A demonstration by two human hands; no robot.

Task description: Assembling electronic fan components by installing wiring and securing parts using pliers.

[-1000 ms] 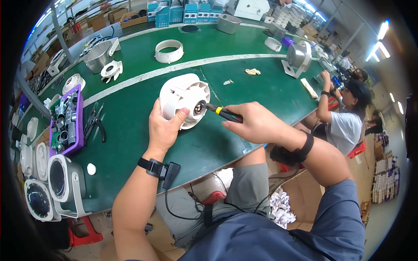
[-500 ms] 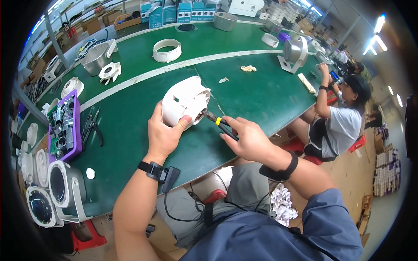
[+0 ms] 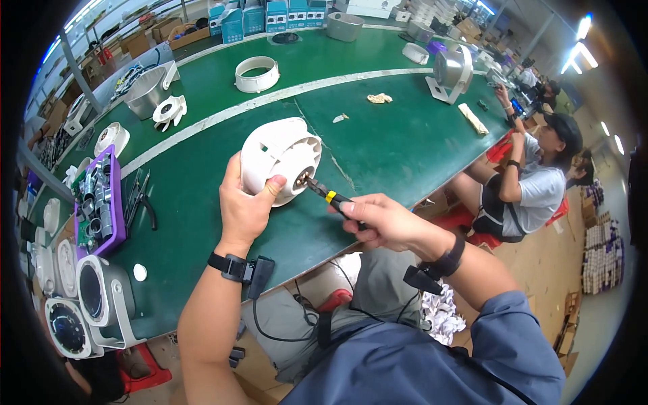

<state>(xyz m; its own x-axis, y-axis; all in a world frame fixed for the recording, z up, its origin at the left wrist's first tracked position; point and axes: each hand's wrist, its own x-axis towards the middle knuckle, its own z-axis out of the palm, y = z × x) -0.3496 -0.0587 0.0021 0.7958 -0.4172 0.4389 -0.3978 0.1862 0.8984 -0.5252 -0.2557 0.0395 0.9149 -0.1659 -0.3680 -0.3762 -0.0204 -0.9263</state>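
Observation:
My left hand [image 3: 246, 206] grips a white round plastic housing [image 3: 270, 152], thumb pressed near its hub, and holds it tilted above the green table. Inside the hub's opening [image 3: 303, 179] small metallic parts show, too small to name. My right hand [image 3: 381, 219] is closed around the dark handles of a pair of pliers [image 3: 332, 197] with a yellow band. The pliers' jaws reach the hub opening; whether they grip anything there cannot be made out.
On the green table [image 3: 202, 202], a purple tray [image 3: 120, 226] of metal cylinders stands left beside more pliers [image 3: 140, 199]. Round lamp-like units [image 3: 101, 290] sit at the near left. Farther off are a white ring [image 3: 257, 75] and a silver unit [image 3: 451, 75]. A co-worker [image 3: 533, 179] sits right.
The housing has turned so its hub faces me more, and it has shifted slightly left. My right hand has rolled and moved a little lower with the pliers. The co-worker's arm has moved.

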